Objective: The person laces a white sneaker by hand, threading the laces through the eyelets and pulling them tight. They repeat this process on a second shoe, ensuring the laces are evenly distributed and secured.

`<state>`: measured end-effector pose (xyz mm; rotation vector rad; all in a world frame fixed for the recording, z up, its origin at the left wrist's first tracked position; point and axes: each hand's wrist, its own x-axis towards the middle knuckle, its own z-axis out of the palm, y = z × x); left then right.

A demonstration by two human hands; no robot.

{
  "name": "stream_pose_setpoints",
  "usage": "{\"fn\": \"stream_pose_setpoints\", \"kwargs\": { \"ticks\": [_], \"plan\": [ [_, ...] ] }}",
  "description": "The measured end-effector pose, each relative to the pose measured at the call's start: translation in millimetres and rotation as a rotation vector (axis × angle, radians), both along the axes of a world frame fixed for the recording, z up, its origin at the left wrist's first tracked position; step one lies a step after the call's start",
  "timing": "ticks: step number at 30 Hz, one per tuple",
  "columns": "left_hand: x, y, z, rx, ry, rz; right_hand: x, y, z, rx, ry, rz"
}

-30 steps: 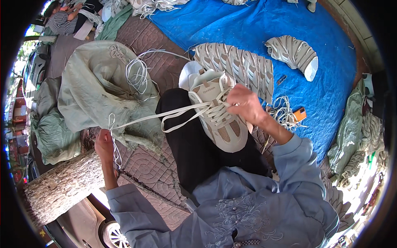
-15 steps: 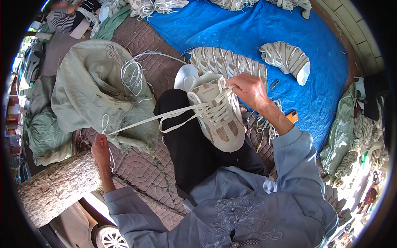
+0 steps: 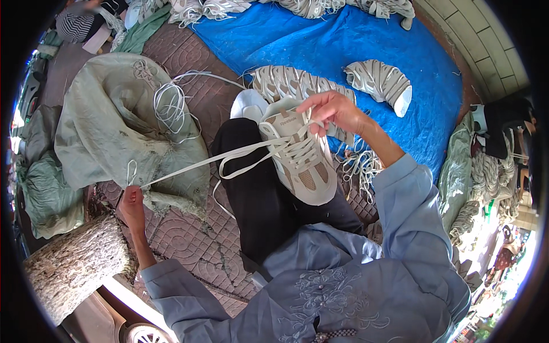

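Observation:
A beige and white sneaker (image 3: pixel 309 180) rests on my lap with its toe toward me, its white laces (image 3: pixel 300 151) threaded in criss-cross rows. To the left, my left hand (image 3: pixel 132 197) is closed in a pinch on the end of a long shoelace (image 3: pixel 189 170), drawn taut from the shoe's upper eyelets. A slack loop hangs below that lace over my dark-trousered knee. My right hand (image 3: pixel 334 111) is at the collar, index finger stretched over the tongue. Its lower fingers are curled around a short run of lace by the right eyelets.
A greenish sack (image 3: pixel 108 114) with a bundle of white laces (image 3: pixel 171 106) lies at the left. Rows of nested sneakers (image 3: pixel 297 83) lie by a blue tarp (image 3: pixel 274 40), with another stack (image 3: pixel 380 86) on it. A rough stone block (image 3: pixel 80 268) stands at the lower left.
My right index finger has stretched out from its pinch and reaches left over the tongue. The left hand keeps the lace taut. The whole view has shifted slightly.

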<state>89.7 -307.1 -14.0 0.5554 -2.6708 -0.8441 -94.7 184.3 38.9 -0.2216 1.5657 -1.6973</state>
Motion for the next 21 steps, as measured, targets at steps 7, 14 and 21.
{"fn": "stream_pose_setpoints", "kwargs": {
  "ticks": [7, 14, 21],
  "plan": [
    [6.2, -9.5, -2.6, 0.159, 0.019, 0.012, -5.4, -13.3, 19.6, 0.29, 0.244, 0.249],
    [10.6, -28.0, 26.1, -0.226, 0.047, 0.0, -0.7, -14.7, 17.5, 0.427, 0.274, 0.284],
    [6.5, -28.3, 48.0, -0.271, 0.019, -0.033, 10.9, -11.7, 7.2, 0.59, 0.595, 0.157]
  ]
}}
